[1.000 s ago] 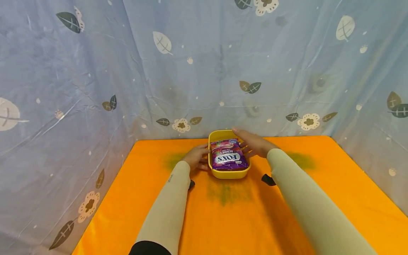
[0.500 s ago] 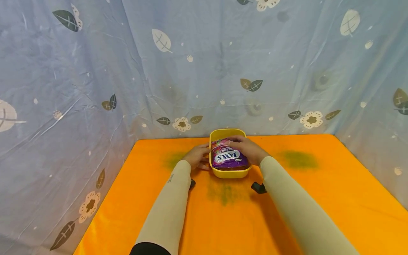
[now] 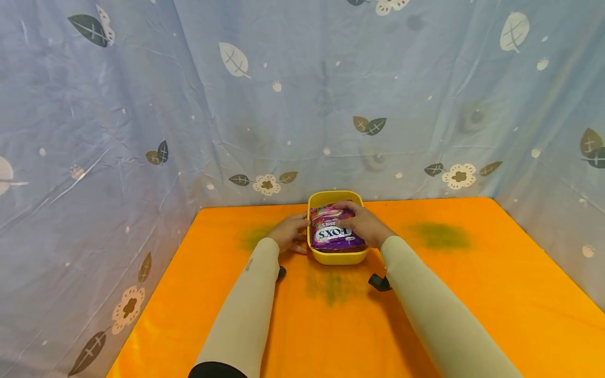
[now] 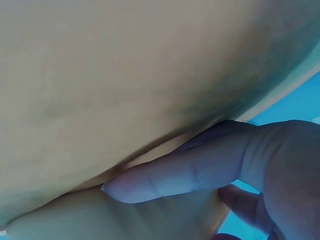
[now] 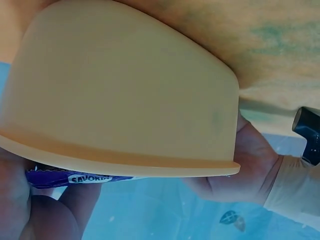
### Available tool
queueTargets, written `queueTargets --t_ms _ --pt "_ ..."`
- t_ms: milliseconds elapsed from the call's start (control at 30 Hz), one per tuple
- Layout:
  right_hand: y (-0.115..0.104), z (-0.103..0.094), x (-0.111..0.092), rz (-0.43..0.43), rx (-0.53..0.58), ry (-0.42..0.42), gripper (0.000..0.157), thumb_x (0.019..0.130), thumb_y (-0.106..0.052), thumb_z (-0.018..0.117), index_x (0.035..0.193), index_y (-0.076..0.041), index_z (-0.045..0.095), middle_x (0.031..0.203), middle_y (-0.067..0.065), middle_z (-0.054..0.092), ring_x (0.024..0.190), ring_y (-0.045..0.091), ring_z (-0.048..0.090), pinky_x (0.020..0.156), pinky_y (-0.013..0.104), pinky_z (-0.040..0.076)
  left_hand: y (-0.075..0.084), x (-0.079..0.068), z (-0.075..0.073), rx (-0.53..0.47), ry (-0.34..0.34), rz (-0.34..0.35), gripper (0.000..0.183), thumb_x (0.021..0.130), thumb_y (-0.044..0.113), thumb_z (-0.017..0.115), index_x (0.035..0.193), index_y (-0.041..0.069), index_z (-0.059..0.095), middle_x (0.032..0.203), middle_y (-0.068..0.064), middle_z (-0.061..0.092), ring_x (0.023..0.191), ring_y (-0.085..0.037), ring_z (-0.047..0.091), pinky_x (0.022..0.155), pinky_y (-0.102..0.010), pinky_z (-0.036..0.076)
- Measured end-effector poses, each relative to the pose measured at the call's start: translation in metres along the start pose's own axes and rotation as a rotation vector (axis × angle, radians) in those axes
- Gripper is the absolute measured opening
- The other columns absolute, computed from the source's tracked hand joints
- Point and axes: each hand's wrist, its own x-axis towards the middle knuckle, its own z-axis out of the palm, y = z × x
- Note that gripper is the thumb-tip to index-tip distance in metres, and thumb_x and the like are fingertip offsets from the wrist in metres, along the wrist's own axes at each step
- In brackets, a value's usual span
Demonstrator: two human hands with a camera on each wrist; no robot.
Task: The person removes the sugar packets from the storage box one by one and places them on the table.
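Observation:
A purple Fox's Berries candy bag [image 3: 331, 239] lies label up inside a yellow plastic tub [image 3: 337, 259] at the back of the table. Over the bag's right side is my right hand [image 3: 371, 226], its fingers spread across the wrapper and covering part of the lettering. The bag's printed edge [image 5: 90, 178] shows just past the tub's rim in the right wrist view, close to the right fingers. My left hand [image 3: 287, 233] is against the tub's left wall, fingers extended. From the left wrist, a straight finger [image 4: 170, 180] lies along the tub's side.
An orange cloth [image 3: 321, 325] with green smudges covers the table. Blue patterned curtains [image 3: 302, 105] close off the back and sides, the back one right behind the tub. A black fitting [image 3: 379, 282] sticks out under the right wrist.
My right hand has moved left from the tub's right rim onto the bag, hiding more of its label. The left hand stays at the tub's left side.

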Motion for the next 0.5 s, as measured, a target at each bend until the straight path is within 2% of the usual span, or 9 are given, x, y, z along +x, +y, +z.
queueTargets --t_ms 500 --pt "-0.0017 0.0029 -0.0069 -0.022 -0.026 0.029 0.048 0.086 -0.027 0.073 0.127 -0.045 0.054 0.131 0.006 0.043 0.105 0.034 0.055 0.076 0.041 0.055 0.0023 -0.0033 0.0025 0.012 0.019 -0.019 0.055 0.096 0.032 0.053 0.149 0.032 0.037 0.142 -0.005 0.043 0.110 -0.034 0.056 0.071 -0.054 0.054"
